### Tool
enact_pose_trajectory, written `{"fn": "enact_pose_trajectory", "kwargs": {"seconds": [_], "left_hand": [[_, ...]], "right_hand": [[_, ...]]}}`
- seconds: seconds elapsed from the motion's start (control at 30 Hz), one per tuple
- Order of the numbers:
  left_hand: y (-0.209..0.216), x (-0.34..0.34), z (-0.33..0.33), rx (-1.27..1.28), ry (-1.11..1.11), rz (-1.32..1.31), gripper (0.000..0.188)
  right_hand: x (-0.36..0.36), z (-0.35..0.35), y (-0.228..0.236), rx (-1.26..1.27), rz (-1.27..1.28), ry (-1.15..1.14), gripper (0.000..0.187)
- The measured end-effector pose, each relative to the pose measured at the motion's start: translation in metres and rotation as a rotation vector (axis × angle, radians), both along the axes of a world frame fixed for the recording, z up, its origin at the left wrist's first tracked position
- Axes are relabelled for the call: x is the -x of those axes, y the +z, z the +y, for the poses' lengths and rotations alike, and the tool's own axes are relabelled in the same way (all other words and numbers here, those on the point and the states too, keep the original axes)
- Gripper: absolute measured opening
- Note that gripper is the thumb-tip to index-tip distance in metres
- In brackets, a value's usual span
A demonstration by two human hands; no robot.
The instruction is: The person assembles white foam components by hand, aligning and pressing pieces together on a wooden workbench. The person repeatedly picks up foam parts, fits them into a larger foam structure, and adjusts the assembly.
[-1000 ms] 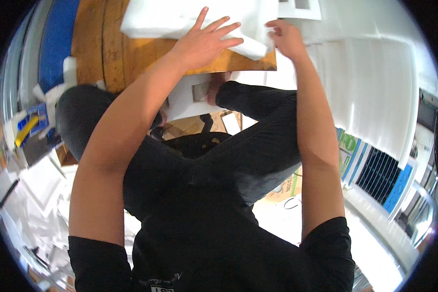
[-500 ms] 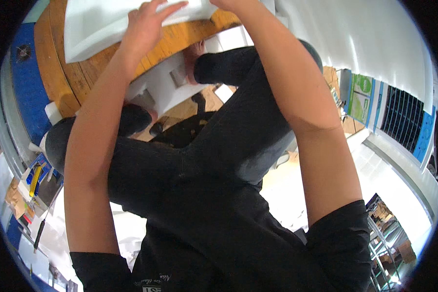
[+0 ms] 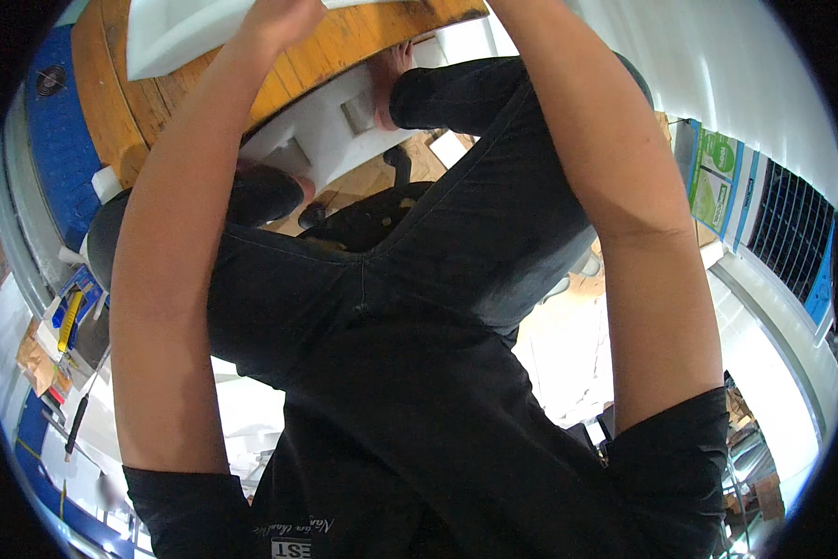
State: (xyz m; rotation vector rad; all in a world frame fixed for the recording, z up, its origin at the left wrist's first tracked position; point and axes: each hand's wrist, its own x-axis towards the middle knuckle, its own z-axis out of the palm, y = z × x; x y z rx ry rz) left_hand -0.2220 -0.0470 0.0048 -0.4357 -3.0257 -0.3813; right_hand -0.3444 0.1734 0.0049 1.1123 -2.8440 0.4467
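Left hand [image 3: 286, 20] at white foam slab [image 3: 172, 37], grip unclear; right hand out of view; grained wooden tabletop [image 3: 354, 51].

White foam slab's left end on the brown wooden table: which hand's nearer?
Left. The left hand is by the slab, right of that end; right hand is out of frame, its forearm cut by the top edge farther right.

White foam slab [image 3: 178, 35], orange-brown wooden tabletop [image 3: 344, 42] streaked with dark grain.
Black short-sleeved shirt [image 3: 372, 419] with white print; charcoal-black long trousers [image 3: 447, 242]; flat blue panel [image 3: 57, 126]; slim yellow tool [image 3: 69, 321]; rectangular green-and-white panel [image 3: 714, 177]; black grille [image 3: 790, 224] with pale gridlines.
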Motion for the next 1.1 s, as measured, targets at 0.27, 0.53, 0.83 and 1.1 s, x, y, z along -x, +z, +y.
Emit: {"fn": "enact_pose_trajectory", "kwargs": {"seconds": [0.27,0.53,0.83,1.1], "left_hand": [[0.003,0.002,-0.001,0.030,-0.045,-0.002,0.057],[0.009,0.000,0.006,-0.087,0.032,-0.014,0.048],[0.000,0.005,0.025,0.067,0.211,-0.075,0.050],[0.009,0.003,0.015,0.016,0.155,-0.137,0.061]], "right_hand": [[-0.001,-0.001,-0.002,-0.033,0.006,0.014,0.027],[-0.007,-0.002,0.011,0.004,-0.114,-0.026,0.028],[-0.001,-0.002,0.004,0.051,-0.143,-0.016,0.032],[-0.003,-0.005,0.016,0.004,-0.177,-0.025,0.035]]}}
